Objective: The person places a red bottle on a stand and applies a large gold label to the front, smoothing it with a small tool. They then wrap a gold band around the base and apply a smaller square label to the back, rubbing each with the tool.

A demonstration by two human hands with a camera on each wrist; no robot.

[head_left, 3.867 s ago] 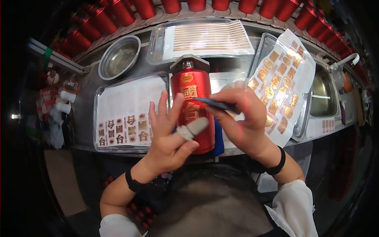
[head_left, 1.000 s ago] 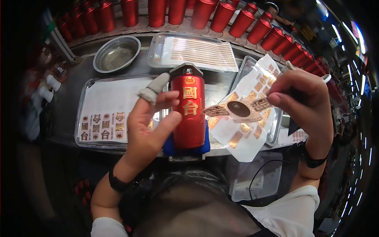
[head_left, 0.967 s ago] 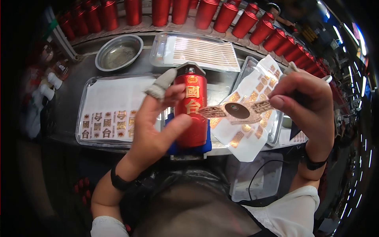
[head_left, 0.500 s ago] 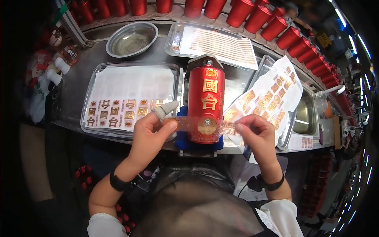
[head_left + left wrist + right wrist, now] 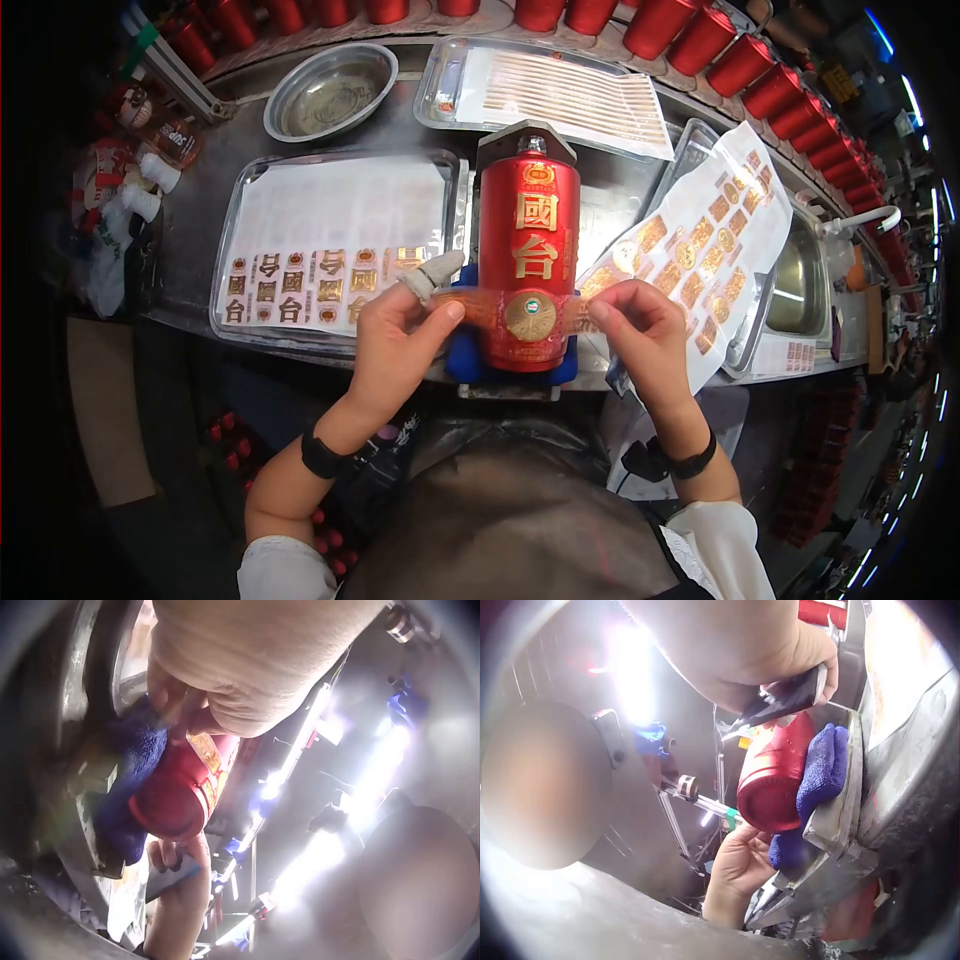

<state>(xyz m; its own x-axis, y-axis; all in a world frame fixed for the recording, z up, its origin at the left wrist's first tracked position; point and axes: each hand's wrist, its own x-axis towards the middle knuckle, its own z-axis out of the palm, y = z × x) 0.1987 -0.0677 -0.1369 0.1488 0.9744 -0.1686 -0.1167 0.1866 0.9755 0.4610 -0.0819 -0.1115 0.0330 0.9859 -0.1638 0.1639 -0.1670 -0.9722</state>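
A red bottle [image 5: 501, 245] with gold characters lies on a blue padded rest [image 5: 462, 358], its neck pointing away from me. A thin transparent decal strip [image 5: 472, 304] with a round gold seal is stretched across the bottle's lower front. My left hand [image 5: 388, 335] pinches the strip's left end between thumb and fingers; a pale cover wraps its index finger. At the other end, my right hand [image 5: 645, 335] pinches the strip. A dark flat pointed tool [image 5: 787, 701] is also tucked in that right hand, mostly hidden in the head view.
On the left, a tray [image 5: 222, 300] bears a decal sheet [image 5: 330, 210]. Behind stand a metal bowl [image 5: 335, 130] and a tray of striped sheets [image 5: 570, 95]. A gold decal sheet [image 5: 700, 250] leans at right beside a sink [image 5: 800, 295]. Red bottles [image 5: 660, 25] line the back.
The right hand has brought the strip from over the right sheet to the bottle. The left hand has taken its other end, and the strip now spans the bottle's lower front.
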